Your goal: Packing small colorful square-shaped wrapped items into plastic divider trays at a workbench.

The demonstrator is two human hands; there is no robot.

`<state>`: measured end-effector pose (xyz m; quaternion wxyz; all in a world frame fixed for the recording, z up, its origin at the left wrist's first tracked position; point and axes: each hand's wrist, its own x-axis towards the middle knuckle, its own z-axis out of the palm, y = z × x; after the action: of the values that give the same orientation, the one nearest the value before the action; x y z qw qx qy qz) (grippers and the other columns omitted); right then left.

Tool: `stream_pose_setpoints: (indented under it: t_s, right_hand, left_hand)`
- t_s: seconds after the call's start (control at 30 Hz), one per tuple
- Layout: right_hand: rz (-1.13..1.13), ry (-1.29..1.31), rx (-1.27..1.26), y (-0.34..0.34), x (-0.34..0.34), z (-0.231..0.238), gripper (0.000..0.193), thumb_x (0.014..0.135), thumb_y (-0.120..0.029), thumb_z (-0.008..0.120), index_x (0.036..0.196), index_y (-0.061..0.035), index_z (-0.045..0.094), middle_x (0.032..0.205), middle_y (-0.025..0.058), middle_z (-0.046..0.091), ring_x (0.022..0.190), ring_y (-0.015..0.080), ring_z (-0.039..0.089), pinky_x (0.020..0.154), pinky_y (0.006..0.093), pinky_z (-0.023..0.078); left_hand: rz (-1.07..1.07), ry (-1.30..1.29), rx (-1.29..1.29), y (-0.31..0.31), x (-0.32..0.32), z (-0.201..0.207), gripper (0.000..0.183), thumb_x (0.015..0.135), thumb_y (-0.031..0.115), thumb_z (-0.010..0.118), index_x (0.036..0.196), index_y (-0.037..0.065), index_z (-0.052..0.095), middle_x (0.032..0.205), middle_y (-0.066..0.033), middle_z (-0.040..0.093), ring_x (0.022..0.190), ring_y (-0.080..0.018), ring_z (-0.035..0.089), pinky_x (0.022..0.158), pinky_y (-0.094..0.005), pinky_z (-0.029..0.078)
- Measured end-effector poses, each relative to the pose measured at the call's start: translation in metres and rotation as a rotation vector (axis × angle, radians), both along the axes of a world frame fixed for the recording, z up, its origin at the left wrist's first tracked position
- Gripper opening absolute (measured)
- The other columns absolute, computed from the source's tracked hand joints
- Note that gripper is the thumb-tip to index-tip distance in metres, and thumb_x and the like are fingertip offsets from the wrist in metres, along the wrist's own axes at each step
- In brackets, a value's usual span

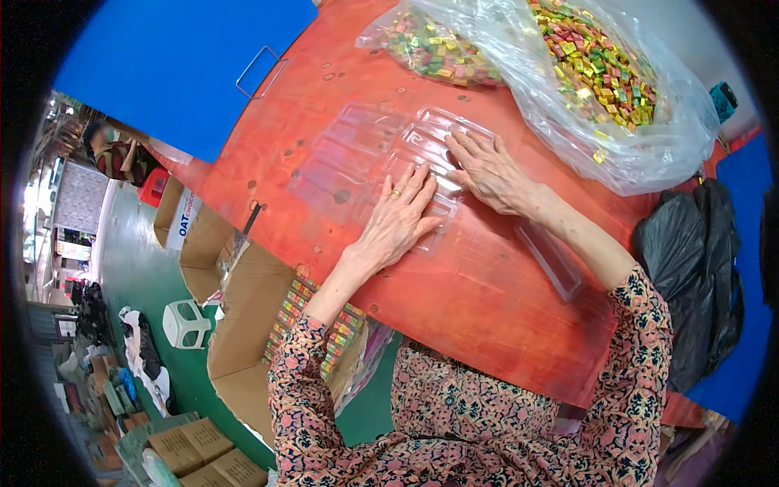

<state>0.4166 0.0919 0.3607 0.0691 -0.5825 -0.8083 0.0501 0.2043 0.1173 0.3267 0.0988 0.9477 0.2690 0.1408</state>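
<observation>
A worn red table is filling the middle, while a blue surface is spreading beyond its upper-left edge. At left, a green floor is stretching back toward the room's far side, where bright light is showing (its source is blurring there). A white stool is standing on the floor.

Bright light glints off the clear plastic trays (straight lines bow toward the rim).

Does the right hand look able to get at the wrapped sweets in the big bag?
Probably yes: the bag looks open above the sweets, and only its loose plastic seems to lie between them and the right hand, resting on clear trays.
</observation>
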Motion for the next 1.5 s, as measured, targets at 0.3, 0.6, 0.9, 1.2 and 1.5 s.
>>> stream_pose_setpoints:
  t_s: [0.3,0.6,0.9,1.2,1.5]
  right_hand:
    - [-0.015,-0.024,0.021,-0.001,-0.001,0.001,0.054,0.092,-0.033,0.036,0.133,0.0002,0.026,0.14,0.0193,0.023,0.129,0.0347,0.023,0.099,0.059,0.022]
    - [-0.015,0.027,0.186,0.0,-0.003,-0.006,0.05,0.089,-0.032,0.042,0.127,0.001,0.034,0.135,0.0237,0.026,0.128,0.0372,0.023,0.098,0.0546,0.026]
    - [-0.349,-0.219,0.595,-0.001,0.079,0.028,0.043,0.084,-0.019,0.049,0.12,0.0029,0.039,0.126,0.0242,0.037,0.115,0.036,0.04,0.093,0.0487,0.034]
    - [-0.614,0.139,0.543,-0.025,0.2,0.0,0.021,0.078,-0.012,0.056,0.095,-0.0005,0.058,0.091,0.0166,0.056,0.086,0.0308,0.055,0.073,0.0379,0.044]
    - [-0.011,-0.374,0.396,-0.027,0.144,-0.032,0.006,0.067,-0.008,0.058,0.072,-0.0077,0.057,0.08,0.0064,0.051,0.083,0.0217,0.049,0.072,0.0336,0.04]
  left_hand:
    - [-0.003,0.015,0.005,0.001,0.0,0.004,0.061,0.084,0.035,0.051,0.13,0.001,0.033,0.142,-0.016,0.021,0.132,-0.0326,0.019,0.104,-0.053,0.018]
    - [-0.012,0.079,-0.041,0.002,-0.007,0.006,0.06,0.085,0.027,0.051,0.134,0.003,0.028,0.144,-0.0133,0.017,0.134,-0.0299,0.014,0.107,-0.0472,0.013]
    - [-0.082,-0.083,-0.008,-0.002,0.006,0.007,0.056,0.081,0.019,0.058,0.128,-0.001,0.035,0.141,-0.0175,0.023,0.132,-0.0321,0.018,0.107,-0.0456,0.017]
    - [-0.401,-0.18,0.106,0.028,0.097,-0.011,0.044,0.082,0.017,0.056,0.119,-0.002,0.042,0.133,-0.023,0.031,0.127,-0.0374,0.027,0.102,-0.0475,0.027]
    - [-0.313,-0.083,0.29,0.084,0.187,-0.024,0.052,0.076,0.007,0.055,0.125,0.001,0.039,0.138,-0.019,0.026,0.129,-0.0374,0.022,0.102,-0.052,0.024]
